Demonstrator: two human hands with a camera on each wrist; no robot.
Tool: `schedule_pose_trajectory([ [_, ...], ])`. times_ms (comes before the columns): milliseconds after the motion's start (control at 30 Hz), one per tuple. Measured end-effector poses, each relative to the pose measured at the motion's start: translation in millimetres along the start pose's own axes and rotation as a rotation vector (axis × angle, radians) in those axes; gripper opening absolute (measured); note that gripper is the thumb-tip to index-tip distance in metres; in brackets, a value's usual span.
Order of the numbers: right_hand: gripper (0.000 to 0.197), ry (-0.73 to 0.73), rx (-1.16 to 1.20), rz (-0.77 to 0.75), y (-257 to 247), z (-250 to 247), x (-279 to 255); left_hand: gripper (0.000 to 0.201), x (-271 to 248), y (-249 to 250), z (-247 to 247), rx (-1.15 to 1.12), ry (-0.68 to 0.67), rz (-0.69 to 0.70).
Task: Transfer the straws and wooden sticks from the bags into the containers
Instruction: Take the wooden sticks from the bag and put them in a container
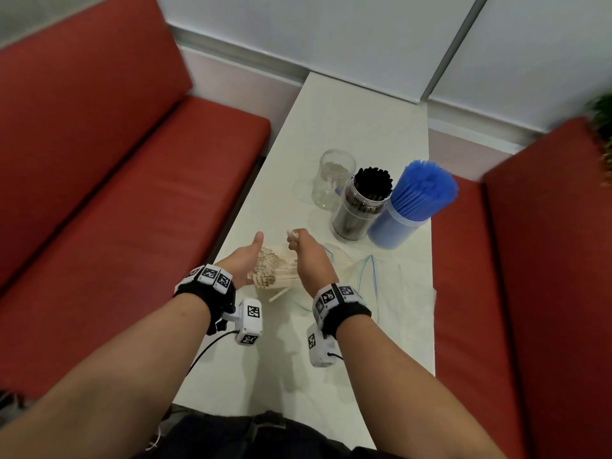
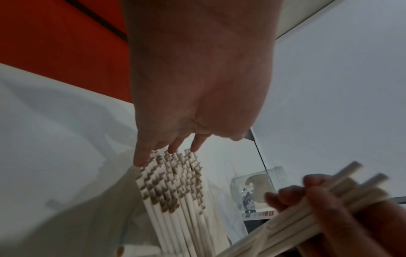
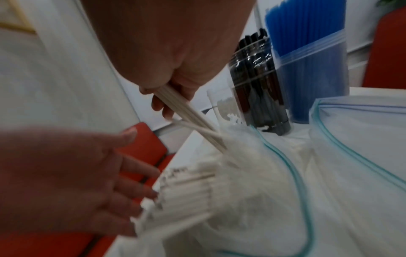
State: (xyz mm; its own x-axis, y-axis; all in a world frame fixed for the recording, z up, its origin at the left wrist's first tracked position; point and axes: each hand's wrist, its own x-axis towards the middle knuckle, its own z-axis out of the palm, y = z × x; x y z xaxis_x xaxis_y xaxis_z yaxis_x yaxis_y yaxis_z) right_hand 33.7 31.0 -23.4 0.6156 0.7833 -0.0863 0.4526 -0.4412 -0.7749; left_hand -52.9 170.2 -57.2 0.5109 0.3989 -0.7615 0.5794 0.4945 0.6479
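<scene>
A bundle of pale wooden sticks (image 1: 269, 270) lies in a clear zip bag (image 1: 334, 260) at the table's near part. My left hand (image 1: 254, 260) is open, thumb up, its straight fingertips (image 2: 140, 160) touching the bundle's ends (image 2: 173, 180). My right hand (image 1: 295, 240) grips a few wooden sticks (image 3: 186, 107) pulled up out of the bag (image 3: 285, 173). Beyond stand an empty clear jar (image 1: 333, 180), a jar of black straws (image 1: 364, 207) and a container of blue straws (image 1: 410, 207).
A second empty zip bag (image 1: 390, 286) lies flat to the right of my hands. The narrow white table (image 1: 347, 111) runs between two red benches (image 1: 116, 193), with a white wall at its far end.
</scene>
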Motion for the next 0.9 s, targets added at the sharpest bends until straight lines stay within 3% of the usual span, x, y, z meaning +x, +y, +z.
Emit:
schedule_pose_trajectory([
  [67, 0.03, 0.072, 0.051, 0.026, -12, -11, 3, 0.071, -3, 0, -2, 0.014, -0.003, -0.009],
  [167, 0.015, 0.129, 0.124, 0.06, -16, -23, 6, 0.083, -5, 2, -2, 0.15, 0.029, -0.024],
  [233, 0.016, 0.168, 0.181, 0.091, -16, -29, 8, 0.073, -7, 5, 1, 0.32, 0.144, 0.1],
  [300, 0.019, 0.212, 0.249, 0.097, -21, -38, 9, 0.051, -10, 9, 2, 0.385, 0.289, 0.329],
  [400, 0.021, 0.284, 0.324, 0.054, -32, -59, 15, 0.031, -7, 18, 3, 0.229, 0.435, 0.488],
  [533, 0.019, 0.363, 0.373, -0.055, -57, -94, 28, 0.023, -10, 40, 16, -0.19, 0.265, 0.487],
  [633, 0.023, 0.397, 0.478, -0.08, -77, -115, 36, 0.022, -17, 60, 35, -0.266, 0.101, 0.412],
  [700, 0.021, 0.408, 0.544, -0.095, -86, -121, 40, 0.036, -24, 70, 48, -0.285, -0.043, 0.318],
  [800, 0.021, 0.414, 0.59, -0.117, -92, -121, 41, 0.059, -35, 83, 62, -0.593, -0.316, 0.147],
  [900, 0.023, 0.388, 0.606, -0.095, -91, -122, 41, 0.042, -38, 94, 68, -0.897, -0.385, 0.059],
])
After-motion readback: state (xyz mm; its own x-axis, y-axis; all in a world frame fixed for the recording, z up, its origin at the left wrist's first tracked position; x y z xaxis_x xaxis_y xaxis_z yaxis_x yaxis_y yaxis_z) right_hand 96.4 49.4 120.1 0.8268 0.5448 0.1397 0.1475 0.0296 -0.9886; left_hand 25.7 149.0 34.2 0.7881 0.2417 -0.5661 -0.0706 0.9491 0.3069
